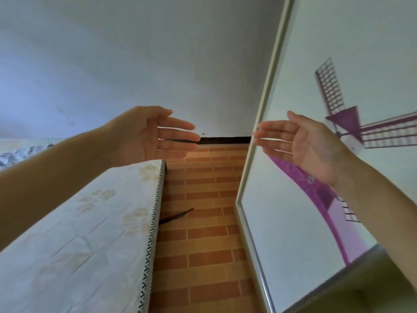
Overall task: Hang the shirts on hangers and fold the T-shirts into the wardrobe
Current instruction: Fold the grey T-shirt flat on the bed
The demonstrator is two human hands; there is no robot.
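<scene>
We raise both hands palm to palm in front of us, well apart: the left hand (149,136) and the right hand (302,143) hold nothing, fingers straight and lightly spread, tips pointing at each other across the gap. We judge this a ready pose, taken before any garment is picked up, since no shirt, T-shirt or hanger shows anywhere in view. Below the left hand lies a mattress (74,240) in pale floral cloth with a black-and-white patterned edge. Behind the right hand stands the wardrobe door (293,222), a pale sliding panel with a purple windmill design and a light metal frame. Between and below the hands runs an orange brick-pattern floor (203,245), where a thin dark object (178,216) pokes out from beside the mattress. Beyond the fingertips rises a plain white wall (158,53) with a dark skirting strip (225,140).
</scene>
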